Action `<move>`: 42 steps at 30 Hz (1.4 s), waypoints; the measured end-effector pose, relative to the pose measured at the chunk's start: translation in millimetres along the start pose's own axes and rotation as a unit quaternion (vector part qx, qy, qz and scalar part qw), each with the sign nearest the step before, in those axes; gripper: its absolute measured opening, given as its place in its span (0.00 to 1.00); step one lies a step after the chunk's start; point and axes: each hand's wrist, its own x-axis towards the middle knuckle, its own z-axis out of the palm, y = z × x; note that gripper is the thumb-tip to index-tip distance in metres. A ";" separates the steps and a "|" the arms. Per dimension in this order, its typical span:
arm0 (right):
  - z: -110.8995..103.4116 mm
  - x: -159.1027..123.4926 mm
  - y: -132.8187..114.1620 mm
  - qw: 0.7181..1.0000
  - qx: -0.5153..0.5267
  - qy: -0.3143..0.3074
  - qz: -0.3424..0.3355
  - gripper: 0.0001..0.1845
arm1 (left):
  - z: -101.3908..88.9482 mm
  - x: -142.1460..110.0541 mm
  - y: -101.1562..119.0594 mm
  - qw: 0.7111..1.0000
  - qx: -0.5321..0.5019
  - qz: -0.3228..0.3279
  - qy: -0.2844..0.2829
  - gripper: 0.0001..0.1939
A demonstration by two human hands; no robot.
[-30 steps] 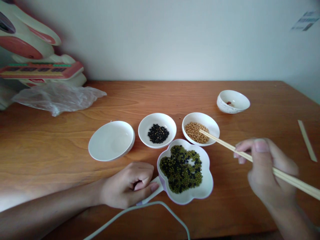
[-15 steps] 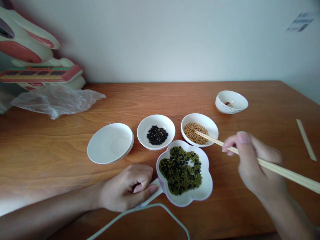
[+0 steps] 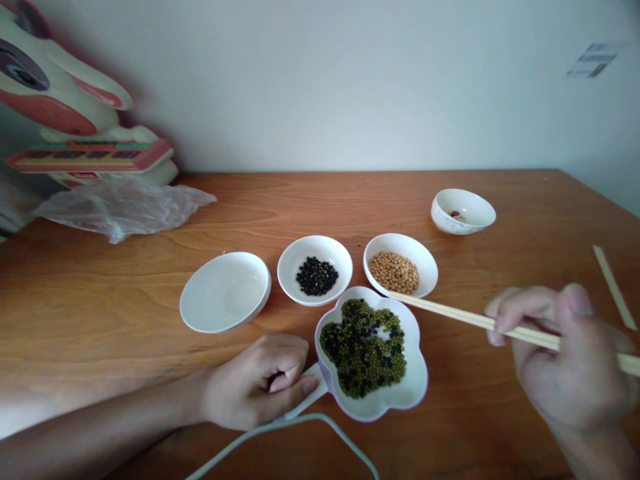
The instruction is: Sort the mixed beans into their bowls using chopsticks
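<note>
My left hand (image 3: 263, 383) is closed at the short handle of a white flower-shaped dish (image 3: 416, 373), its thumb lying along the handle. Green beans mixed with black ones (image 3: 363, 350) fill much of that dish. A pair of chopsticks (image 3: 450, 311) is gripped in my right hand (image 3: 565, 353), slightly blurred. Their tips are over the near rim of a white bowl (image 3: 427, 265) of yellow soybeans (image 3: 394, 272), with no bean visible between them. Left of it stands a white bowl (image 3: 286, 270) with black beans (image 3: 317, 276).
An empty white bowl (image 3: 220, 293) stands at left, and a small bowl (image 3: 463, 212) with a few reddish bits at the back right. Also on the table are a plastic bag (image 3: 125, 207), a cow-shaped toy keyboard (image 3: 95, 157), a pale strip (image 3: 615, 287) and a cable (image 3: 310, 419).
My right hand has moved right and toward me, drawing the chopstick tips from the soybeans to the bowl's near rim. The left hand keeps its place at the handle. The view has shifted slightly.
</note>
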 end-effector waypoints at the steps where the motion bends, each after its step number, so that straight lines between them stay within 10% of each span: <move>1: 1.3 -2.4 -1.3 0.999 0.024 -0.026 0.002 0.31 | 0.1 0.1 0.3 1.000 0.000 0.000 -0.001 0.21; 9: 37.2 -30.4 -13.4 0.937 -0.057 -0.344 -0.037 0.16 | -0.3 -1.3 -1.5 1.000 0.003 -0.013 -0.008 0.21; 18: 13.6 -23.3 4.4 0.966 -0.140 -0.200 -0.086 0.18 | -2.4 4.5 4.9 1.000 0.002 -0.001 -0.005 0.21; 28: 0.8 -18.5 -2.5 0.956 0.037 -0.289 0.032 0.35 | -1.7 3.4 2.6 1.000 -0.001 -0.002 -0.005 0.21; 32: 4.7 -19.7 -2.7 0.936 -0.012 -0.347 0.048 0.28 | -1.5 2.7 2.0 1.000 0.000 -0.001 -0.003 0.21; 37: 14.2 -23.9 -4.4 0.964 -0.089 -0.249 -0.028 0.24 | -1.3 1.8 1.5 1.000 -0.001 -0.002 -0.003 0.22; 42: 18.6 -28.7 -8.9 0.928 -0.027 -0.369 -0.028 0.20 | -1.4 0.7 1.3 1.000 -0.005 -0.008 -0.006 0.21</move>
